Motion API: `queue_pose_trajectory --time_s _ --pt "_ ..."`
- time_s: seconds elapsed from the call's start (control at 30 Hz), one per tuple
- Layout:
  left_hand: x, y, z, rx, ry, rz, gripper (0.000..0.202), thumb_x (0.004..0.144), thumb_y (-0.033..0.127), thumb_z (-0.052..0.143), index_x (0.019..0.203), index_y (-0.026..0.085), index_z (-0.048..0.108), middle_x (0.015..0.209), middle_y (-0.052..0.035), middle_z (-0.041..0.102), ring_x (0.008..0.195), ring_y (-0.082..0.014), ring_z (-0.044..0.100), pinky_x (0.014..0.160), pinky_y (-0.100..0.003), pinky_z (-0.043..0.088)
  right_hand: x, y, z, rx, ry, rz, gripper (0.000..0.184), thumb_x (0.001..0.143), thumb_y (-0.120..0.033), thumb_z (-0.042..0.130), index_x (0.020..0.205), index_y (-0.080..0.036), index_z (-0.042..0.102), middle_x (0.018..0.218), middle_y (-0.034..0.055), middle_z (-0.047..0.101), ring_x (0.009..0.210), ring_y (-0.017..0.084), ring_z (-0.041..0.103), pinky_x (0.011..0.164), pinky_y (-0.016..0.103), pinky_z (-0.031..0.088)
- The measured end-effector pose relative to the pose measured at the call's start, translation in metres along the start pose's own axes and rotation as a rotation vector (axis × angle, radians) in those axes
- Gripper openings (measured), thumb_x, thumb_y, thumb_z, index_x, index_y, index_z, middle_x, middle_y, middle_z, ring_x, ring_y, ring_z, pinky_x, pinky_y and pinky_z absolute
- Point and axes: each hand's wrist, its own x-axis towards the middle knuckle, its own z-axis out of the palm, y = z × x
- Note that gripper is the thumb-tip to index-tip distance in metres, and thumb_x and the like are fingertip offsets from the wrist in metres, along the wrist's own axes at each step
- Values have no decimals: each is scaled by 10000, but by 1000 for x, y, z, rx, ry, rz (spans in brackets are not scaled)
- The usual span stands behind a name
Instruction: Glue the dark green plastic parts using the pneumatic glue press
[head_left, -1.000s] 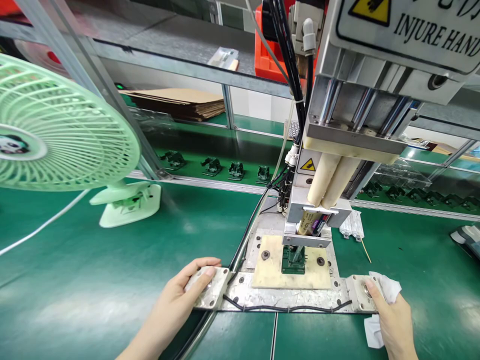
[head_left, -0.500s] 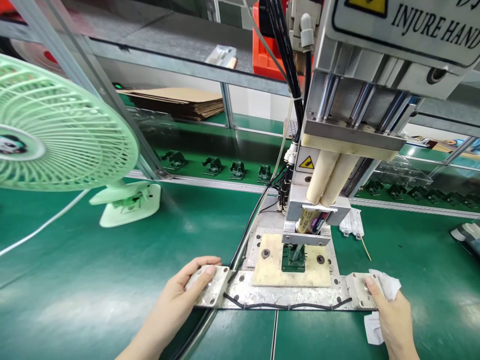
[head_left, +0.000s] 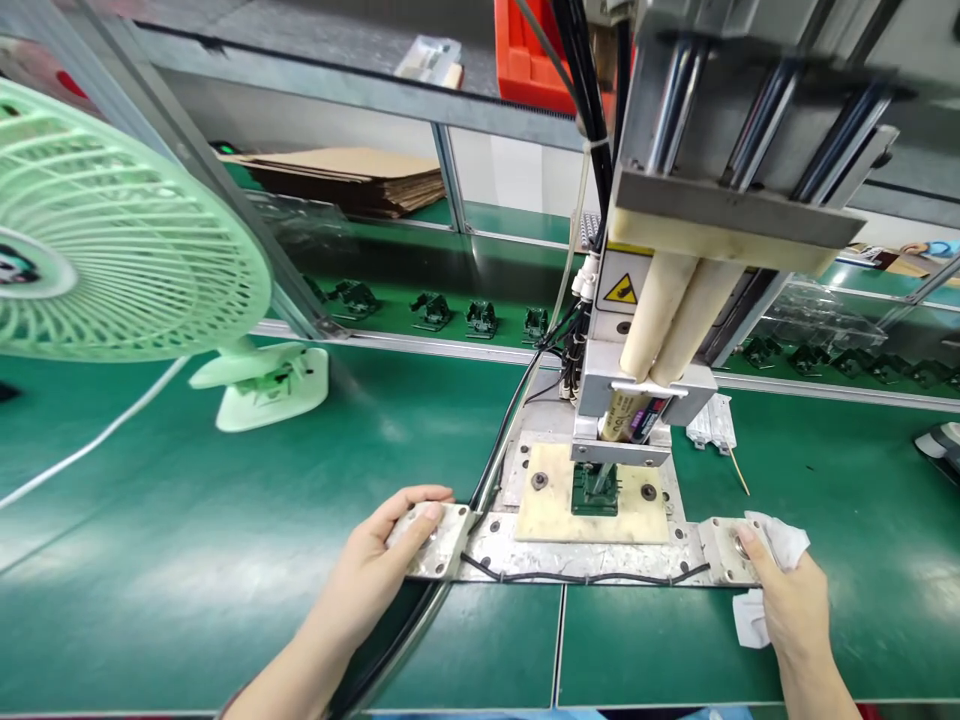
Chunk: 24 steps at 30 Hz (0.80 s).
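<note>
My left hand [head_left: 375, 555] is closed around a pale metal button box [head_left: 441, 540] at the left end of the press base, its thumb lying on top. At the other end, my right hand [head_left: 796, 600] is closed with its thumb on the round button of a matching button box [head_left: 727, 550]. A crumpled white wipe [head_left: 784, 540] is held in that hand, sticking out above and below it. Between the hands, a dark green part [head_left: 595, 490] sits in a cream fixture plate [head_left: 532, 515]. A twin-tube cartridge [head_left: 630, 415] stands above it, its tip over the part.
Two cream plungers [head_left: 679, 315] hang from the press plate [head_left: 735, 218]. A green fan [head_left: 150, 230] stands left. Black cables [head_left: 495, 460] run beside the left box. Several dark green parts [head_left: 480, 318] line the back strip. White packets [head_left: 712, 422] lie right of the press.
The view has tilted downward, so the bench appears higher and the warning sign has left the frame. Both hands stay on the button boxes.
</note>
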Motion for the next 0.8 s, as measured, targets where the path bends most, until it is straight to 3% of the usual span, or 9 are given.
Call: queue_pose_trajectory --time_s 0.43,0.8 --pt "-4 -4 0 -70 -1 -103 505 741 598 722 1049 208 631 801 23 639 651 -134 510 565 -190 401 2 6 -6 16 33 7 601 599 -563 828 1017 -144 726 1055 126 712 1037 351 635 937 461 472" --pt "-7 2 1 -77 -11 -144 515 734 615 729 1046 218 625 864 10 642 682 -144 518 595 -210 409 3 9 -9 22 29 -9 566 599 -559 843 987 -161 738 1005 108 723 991 349 650 915 481 483"
